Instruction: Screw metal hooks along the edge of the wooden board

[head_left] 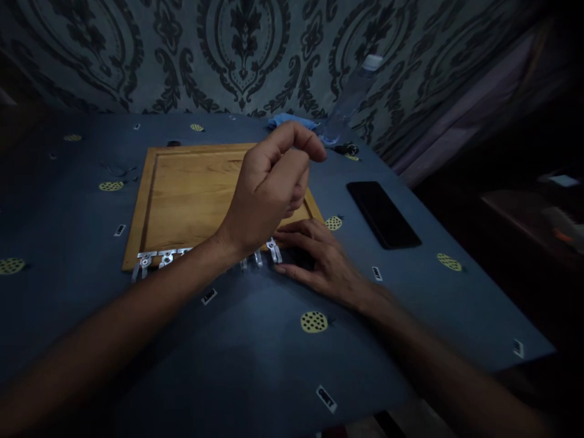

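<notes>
Above a wooden framed board (191,188), my left hand (274,173) is raised with its fingers curled closed and the index finger bent outward. What it holds, if anything, is hidden behind the fingers. My right hand (319,258) lies low at the board's near right corner, its thumb and fingertips on either side of a small silver metal clip (274,250). More metal clips (166,258) stand in a row along the near edge of the board, their prongs pointing toward me. My left forearm covers the middle of this row.
A dark phone (382,214) lies on the blue patterned tablecloth (255,365) at right. Behind the board are a clear bottle (349,100) with a white cap, a blue cloth (292,120) and a dark object (345,149). A patterned wall (310,36) borders the table's far side.
</notes>
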`<action>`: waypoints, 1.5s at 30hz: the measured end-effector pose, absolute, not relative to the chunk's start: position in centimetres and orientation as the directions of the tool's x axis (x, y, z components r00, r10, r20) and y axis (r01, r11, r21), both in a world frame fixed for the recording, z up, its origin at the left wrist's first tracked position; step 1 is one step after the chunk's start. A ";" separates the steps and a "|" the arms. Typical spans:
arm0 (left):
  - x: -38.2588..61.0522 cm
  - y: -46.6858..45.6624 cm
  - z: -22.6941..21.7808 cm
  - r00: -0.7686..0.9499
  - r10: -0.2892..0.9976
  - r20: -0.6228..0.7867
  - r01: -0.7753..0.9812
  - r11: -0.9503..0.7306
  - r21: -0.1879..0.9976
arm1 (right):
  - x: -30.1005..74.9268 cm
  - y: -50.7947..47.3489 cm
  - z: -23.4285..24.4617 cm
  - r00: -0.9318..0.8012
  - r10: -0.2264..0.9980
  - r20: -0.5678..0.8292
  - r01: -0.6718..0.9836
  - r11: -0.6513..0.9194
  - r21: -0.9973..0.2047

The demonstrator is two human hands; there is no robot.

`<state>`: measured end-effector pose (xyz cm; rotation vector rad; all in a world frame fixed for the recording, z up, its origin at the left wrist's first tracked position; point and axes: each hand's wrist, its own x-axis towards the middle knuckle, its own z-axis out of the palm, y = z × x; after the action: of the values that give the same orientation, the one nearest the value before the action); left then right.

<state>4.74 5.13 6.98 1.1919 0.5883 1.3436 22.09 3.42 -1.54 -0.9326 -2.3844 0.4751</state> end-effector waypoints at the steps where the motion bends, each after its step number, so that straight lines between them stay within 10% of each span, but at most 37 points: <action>1: 4.7 5.1 7.0 0.224 0.928 0.297 -0.403 -0.189 0.895 | 22.1 3.4 -1.5 -0.621 0.700 0.352 0.516 0.703 -0.489; 28: 5.1 5.9 6.2 0.363 0.861 0.356 -0.432 -0.184 0.883 | 22.0 3.6 -1.8 -0.634 0.672 0.384 0.514 0.736 -0.441; 45: 5.7 4.1 7.1 0.099 0.962 0.253 -0.450 -0.183 0.874 | 22.0 3.6 -1.6 -0.639 0.672 0.374 0.530 0.737 -0.419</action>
<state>5.70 4.12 7.06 1.0896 0.6435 1.4333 22.04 3.56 -1.61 -0.9094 -2.4239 0.3702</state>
